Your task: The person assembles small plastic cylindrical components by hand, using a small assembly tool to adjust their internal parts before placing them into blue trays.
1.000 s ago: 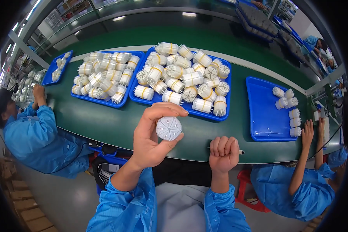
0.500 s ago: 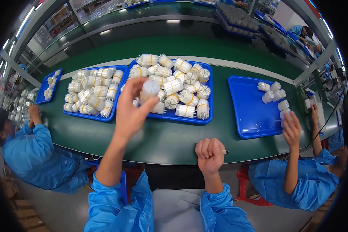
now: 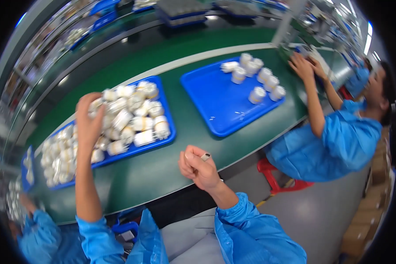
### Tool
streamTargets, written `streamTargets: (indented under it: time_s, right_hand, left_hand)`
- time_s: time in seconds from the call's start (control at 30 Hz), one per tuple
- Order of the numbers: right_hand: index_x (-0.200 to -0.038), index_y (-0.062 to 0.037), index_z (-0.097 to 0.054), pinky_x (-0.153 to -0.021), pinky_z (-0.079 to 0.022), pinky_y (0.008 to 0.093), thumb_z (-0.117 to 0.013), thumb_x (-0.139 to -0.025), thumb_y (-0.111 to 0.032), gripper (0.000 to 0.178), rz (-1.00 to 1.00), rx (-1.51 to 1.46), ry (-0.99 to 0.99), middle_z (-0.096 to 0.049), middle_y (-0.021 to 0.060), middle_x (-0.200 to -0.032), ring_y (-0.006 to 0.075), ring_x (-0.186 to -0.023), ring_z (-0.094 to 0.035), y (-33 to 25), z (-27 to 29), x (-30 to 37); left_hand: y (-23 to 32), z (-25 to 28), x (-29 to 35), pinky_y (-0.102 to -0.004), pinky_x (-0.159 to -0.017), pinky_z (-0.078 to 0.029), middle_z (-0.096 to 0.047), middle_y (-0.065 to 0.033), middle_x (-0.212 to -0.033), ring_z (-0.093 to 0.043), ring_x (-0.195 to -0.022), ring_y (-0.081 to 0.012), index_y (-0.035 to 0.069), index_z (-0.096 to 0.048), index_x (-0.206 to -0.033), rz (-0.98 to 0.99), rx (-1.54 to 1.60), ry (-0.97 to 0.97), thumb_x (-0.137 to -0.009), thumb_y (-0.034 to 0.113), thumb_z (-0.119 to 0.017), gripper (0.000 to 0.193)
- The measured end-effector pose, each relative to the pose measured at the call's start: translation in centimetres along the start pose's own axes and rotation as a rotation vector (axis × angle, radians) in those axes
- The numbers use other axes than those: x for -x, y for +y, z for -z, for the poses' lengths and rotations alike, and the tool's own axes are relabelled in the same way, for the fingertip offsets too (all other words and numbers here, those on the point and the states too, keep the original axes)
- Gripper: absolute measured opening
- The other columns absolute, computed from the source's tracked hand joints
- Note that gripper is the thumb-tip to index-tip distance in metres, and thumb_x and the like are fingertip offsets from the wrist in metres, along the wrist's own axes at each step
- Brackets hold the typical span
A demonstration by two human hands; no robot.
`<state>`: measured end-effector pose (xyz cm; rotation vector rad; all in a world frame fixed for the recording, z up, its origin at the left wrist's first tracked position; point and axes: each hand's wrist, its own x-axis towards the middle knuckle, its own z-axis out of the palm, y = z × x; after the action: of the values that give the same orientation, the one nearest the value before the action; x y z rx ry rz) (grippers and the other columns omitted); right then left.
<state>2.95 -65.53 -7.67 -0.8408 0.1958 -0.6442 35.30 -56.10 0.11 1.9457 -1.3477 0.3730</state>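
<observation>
My left hand [image 3: 89,118] is over the far left corner of a blue tray [image 3: 169,140] heaped with white cylindrical parts [image 3: 122,119] that have yellow bands and short prongs. Its fingers and thumb curve round one white cylinder [image 3: 95,105], though blur softens the grip. My right hand [image 3: 199,167] is closed above the green bench, near its front edge. From between its thumb and forefinger sticks the end of a thin, pale, pen-like stick [image 3: 205,156] with a dark tip; its remainder is hidden in the fist.
Another blue tray [image 3: 215,127] to the right holds several white cylinders [image 3: 257,94] at its far and right sides. A second heaped tray [image 3: 59,187] adjoins on the left. A co-worker [image 3: 330,136] in blue works at the right, another [image 3: 53,240] at the left. A red stool [image 3: 277,178] stands below.
The view has swung right. My left hand has gone from holding a white cylinder up above the heaped tray's near side to that tray's far left corner. My right hand stays closed round the stick.
</observation>
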Motion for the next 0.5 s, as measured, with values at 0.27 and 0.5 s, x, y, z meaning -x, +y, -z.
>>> streamTargets:
  time_s: [0.27,0.5]
  right_hand:
    - [-0.111,-0.0056,-0.060,-0.080,-0.052,0.0413,-0.073,-0.081,-0.035,0.044,0.491,1.646,0.912,-0.065,0.0130,-0.098,0.0317,-0.091,-0.065,-16.4,10.3,-6.3]
    - [-0.114,-0.0082,-0.064,-0.075,-0.052,0.0383,-0.072,-0.080,-0.044,0.050,0.112,2.032,0.807,-0.069,0.0114,-0.084,0.0282,-0.086,-0.069,-16.3,13.4,-6.4]
  left_hand:
    - [6.1,3.0,10.4,-0.0351,-0.092,-0.046,-0.063,-0.0146,-0.104,-0.060,-0.099,-0.0241,-0.004,-0.062,-0.102,0.143,0.390,0.380,-0.090,0.001,-0.056,0.015]
    - [11.4,-0.3,15.8,-0.0329,-0.078,-0.050,-0.060,-0.0152,-0.090,-0.059,-0.083,-0.0221,-0.002,-0.058,-0.096,0.176,0.745,0.409,-0.089,0.003,-0.056,0.009]
